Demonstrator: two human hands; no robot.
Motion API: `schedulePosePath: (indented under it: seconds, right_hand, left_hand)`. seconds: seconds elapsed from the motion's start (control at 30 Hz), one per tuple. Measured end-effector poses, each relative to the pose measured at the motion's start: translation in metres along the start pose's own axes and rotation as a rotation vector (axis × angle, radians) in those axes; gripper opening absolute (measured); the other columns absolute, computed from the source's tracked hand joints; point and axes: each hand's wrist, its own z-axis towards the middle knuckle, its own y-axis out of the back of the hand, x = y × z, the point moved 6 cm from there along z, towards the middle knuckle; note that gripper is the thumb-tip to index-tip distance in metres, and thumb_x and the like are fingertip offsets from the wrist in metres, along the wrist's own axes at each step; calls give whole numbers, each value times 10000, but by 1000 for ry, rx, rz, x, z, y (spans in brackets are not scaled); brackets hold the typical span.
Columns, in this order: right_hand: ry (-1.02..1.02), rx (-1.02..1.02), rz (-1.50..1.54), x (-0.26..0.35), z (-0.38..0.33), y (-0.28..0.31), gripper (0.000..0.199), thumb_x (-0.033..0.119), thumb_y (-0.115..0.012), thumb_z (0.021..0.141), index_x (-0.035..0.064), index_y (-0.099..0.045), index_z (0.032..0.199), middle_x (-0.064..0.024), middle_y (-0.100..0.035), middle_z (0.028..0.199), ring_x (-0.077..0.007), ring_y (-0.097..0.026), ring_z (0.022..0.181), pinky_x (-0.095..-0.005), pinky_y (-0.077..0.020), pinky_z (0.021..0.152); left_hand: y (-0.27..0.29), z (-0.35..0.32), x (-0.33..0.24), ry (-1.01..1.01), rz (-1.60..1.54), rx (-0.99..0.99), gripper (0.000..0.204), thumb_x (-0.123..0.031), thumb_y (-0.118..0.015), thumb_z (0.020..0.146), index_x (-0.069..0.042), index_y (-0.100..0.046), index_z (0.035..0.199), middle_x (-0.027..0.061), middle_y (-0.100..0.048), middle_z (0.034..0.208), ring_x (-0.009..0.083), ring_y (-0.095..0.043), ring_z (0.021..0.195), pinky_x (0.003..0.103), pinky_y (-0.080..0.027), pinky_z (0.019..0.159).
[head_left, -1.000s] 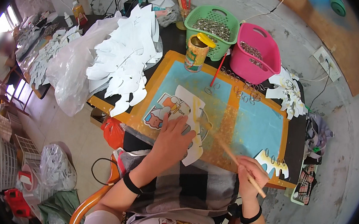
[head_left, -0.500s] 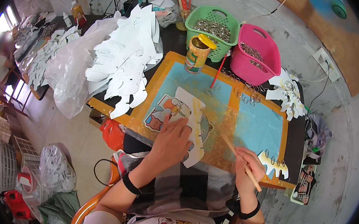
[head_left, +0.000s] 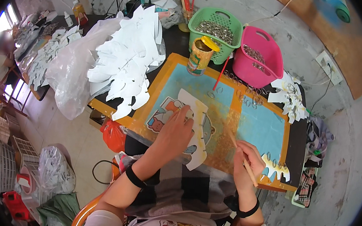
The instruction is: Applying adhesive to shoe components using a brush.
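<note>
My right hand (head_left: 249, 160) grips a wooden-handled brush (head_left: 242, 149), its blurred tip pointing down at the stained brown band of the work mat (head_left: 258, 125). My left hand (head_left: 174, 132) lies over a white scalloped paper strip (head_left: 197, 132) and a printed cartoon cutout (head_left: 157, 122), fingers stretched over them. Yellowish smears run along the strip's right edge. Another printed piece (head_left: 208, 131) shows partly from under that edge. The undersides of my left fingertips are hidden.
Behind stand a tin (head_left: 199, 58) with a yellow lid, a green basket (head_left: 199, 16) and a pink basket (head_left: 278, 48) of metal rings. Loose rings (head_left: 248, 101) lie on the mat. A pile of white cutouts (head_left: 125, 55) is left; a ringed strip (head_left: 276, 169) lies right.
My left hand has shifted slightly up and right over the paper strip, fingers repositioned. My right hand and the brush have moved a little left and down.
</note>
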Motion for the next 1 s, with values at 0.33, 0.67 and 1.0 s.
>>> schedulePosePath:
  seconds: [0.33,0.67,1.0]
  right_hand:
    - [80,-32,-26,10,3,-4,180,-103,-638,786,-47,-679,953,-169,-695,931,-218,-689,767,-266,-549,698]
    - [14,70,22,9,-1,2,165,-118,-630,785,-66,-678,935,-167,-690,878,-180,-675,718,-241,-530,647]
    - [-87,78,308,-22,-1,3,199,-126,-622,824,-53,-662,1005,-155,-655,1099,-147,-649,858,-214,-514,664]
  left_hand:
    - [0,3,11,-86,102,-53,220,-175,-673,827,-85,-603,1015,172,-522,1320,367,-481,1253,619,-249,1104]
    - [-3,0,13,-28,136,-34,191,-171,-646,847,-95,-580,1009,156,-507,1347,346,-466,1287,657,-185,1110]
    - [-3,0,11,-43,109,-43,189,-166,-650,841,-97,-580,1001,153,-513,1355,342,-463,1297,656,-177,1111]
